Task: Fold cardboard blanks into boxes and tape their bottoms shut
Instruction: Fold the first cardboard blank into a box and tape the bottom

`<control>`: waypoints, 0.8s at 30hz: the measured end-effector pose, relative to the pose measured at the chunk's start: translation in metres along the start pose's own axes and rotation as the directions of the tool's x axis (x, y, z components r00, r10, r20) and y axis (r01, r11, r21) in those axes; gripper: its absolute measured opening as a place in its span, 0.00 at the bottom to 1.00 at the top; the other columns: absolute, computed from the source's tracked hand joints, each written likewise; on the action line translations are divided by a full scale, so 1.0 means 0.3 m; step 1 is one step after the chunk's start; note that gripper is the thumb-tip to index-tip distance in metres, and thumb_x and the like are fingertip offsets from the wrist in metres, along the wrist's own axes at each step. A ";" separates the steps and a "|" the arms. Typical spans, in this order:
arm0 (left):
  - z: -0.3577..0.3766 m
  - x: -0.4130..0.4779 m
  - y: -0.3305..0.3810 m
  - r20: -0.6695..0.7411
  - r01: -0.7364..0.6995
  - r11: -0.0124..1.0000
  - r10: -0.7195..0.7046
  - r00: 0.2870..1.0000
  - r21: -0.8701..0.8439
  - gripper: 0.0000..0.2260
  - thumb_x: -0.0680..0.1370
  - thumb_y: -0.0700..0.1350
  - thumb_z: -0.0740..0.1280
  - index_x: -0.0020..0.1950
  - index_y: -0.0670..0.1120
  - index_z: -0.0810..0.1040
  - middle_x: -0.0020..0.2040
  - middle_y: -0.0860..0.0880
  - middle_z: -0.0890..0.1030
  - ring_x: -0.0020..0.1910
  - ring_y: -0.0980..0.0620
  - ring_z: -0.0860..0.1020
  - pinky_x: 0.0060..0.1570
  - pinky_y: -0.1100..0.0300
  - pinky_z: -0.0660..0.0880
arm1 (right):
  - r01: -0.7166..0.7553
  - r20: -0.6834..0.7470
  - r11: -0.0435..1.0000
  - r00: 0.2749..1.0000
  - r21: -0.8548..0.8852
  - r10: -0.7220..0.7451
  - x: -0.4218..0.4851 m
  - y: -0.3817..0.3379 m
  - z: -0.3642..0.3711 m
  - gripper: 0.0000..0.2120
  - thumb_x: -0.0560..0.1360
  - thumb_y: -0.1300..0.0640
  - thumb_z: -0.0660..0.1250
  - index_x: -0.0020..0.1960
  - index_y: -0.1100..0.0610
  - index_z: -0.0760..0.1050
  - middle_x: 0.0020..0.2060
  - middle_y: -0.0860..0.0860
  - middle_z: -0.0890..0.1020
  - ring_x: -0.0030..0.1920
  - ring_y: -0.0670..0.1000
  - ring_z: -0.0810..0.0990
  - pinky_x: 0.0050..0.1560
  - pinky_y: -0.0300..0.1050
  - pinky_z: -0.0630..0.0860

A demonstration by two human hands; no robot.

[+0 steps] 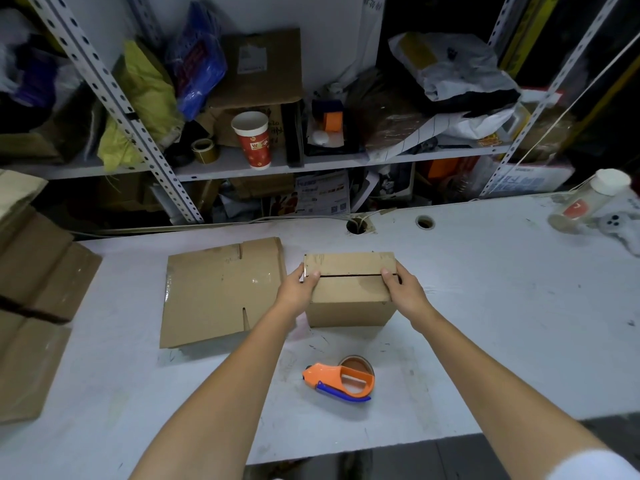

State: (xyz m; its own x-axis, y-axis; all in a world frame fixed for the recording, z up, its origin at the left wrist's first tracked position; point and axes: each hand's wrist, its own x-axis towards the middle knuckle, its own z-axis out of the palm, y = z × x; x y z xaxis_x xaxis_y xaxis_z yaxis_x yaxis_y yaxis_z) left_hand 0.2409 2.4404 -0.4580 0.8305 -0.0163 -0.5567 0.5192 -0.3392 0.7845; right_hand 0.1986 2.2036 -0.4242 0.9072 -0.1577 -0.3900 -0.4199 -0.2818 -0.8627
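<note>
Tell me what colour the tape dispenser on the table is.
The tape dispenser is orange with a blue lever, clearest in the head view.

We grip the cardboard box at both ends with left hand and right hand, thumbs on its closed flaps. Just left of the box lies a flat cardboard blank. Nearer us than the box, an orange tape dispenser rests on the white table.
</note>
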 end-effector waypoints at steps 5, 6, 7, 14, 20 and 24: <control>-0.009 0.013 -0.005 0.026 0.019 1.000 -0.019 0.999 0.000 0.47 0.64 0.74 0.63 0.80 0.56 0.59 0.74 0.48 0.72 0.69 0.43 0.74 0.67 0.44 0.72 | -0.040 0.012 0.999 0.999 0.031 0.039 -0.061 0.027 -0.019 0.19 0.84 0.46 0.58 0.73 0.48 0.70 0.60 0.45 0.78 0.62 0.50 0.76 0.66 0.53 0.74; -0.010 0.015 -0.007 0.025 0.016 1.000 -0.016 1.000 -0.002 0.45 0.66 0.72 0.63 0.80 0.55 0.60 0.74 0.48 0.71 0.69 0.43 0.74 0.68 0.44 0.72 | -0.051 -0.026 0.998 0.998 0.038 0.052 -0.084 0.041 -0.017 0.18 0.84 0.47 0.58 0.71 0.49 0.72 0.58 0.44 0.78 0.61 0.50 0.76 0.65 0.54 0.75; -0.012 0.015 -0.006 0.027 0.006 1.000 -0.006 1.000 -0.004 0.44 0.67 0.72 0.64 0.79 0.55 0.61 0.74 0.48 0.71 0.69 0.43 0.74 0.68 0.44 0.72 | -0.062 -0.074 0.997 0.995 0.055 0.066 -0.107 0.058 -0.012 0.16 0.84 0.47 0.58 0.69 0.51 0.74 0.55 0.44 0.79 0.59 0.52 0.77 0.64 0.55 0.76; -0.007 0.018 -0.009 0.028 -0.015 0.999 0.016 0.999 -0.036 0.40 0.69 0.68 0.64 0.78 0.54 0.63 0.74 0.48 0.72 0.69 0.44 0.74 0.68 0.44 0.72 | -0.156 -0.221 0.986 0.965 -0.065 0.138 -0.264 0.216 0.097 0.12 0.82 0.49 0.62 0.58 0.55 0.77 0.52 0.54 0.83 0.49 0.50 0.82 0.50 0.44 0.78; -0.001 0.076 -0.048 0.031 -0.014 0.999 0.015 0.999 -0.033 0.47 0.59 0.73 0.63 0.76 0.56 0.67 0.71 0.49 0.75 0.67 0.44 0.76 0.66 0.44 0.73 | -0.019 0.055 0.832 0.997 -0.554 0.059 -0.325 0.280 0.288 0.25 0.78 0.44 0.68 0.71 0.52 0.72 0.60 0.50 0.81 0.59 0.50 0.78 0.58 0.43 0.76; -0.001 0.072 -0.045 0.030 -0.016 1.000 0.017 0.999 -0.025 0.46 0.60 0.73 0.62 0.76 0.57 0.66 0.72 0.49 0.74 0.68 0.44 0.75 0.66 0.43 0.73 | 0.108 0.180 0.626 0.982 -0.772 0.054 -0.314 0.285 0.353 0.41 0.72 0.33 0.69 0.78 0.49 0.60 0.67 0.50 0.75 0.65 0.53 0.70 0.59 0.47 0.75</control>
State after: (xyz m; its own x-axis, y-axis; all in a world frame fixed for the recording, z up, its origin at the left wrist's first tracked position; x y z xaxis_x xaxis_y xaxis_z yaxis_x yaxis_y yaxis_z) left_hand 0.2520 2.4449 -0.4805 0.8328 -0.0502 -0.5514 0.5106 -0.3155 0.7999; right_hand 0.0800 2.2946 -0.4953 0.8732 0.0007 -0.4873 -0.1853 -0.9244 -0.3334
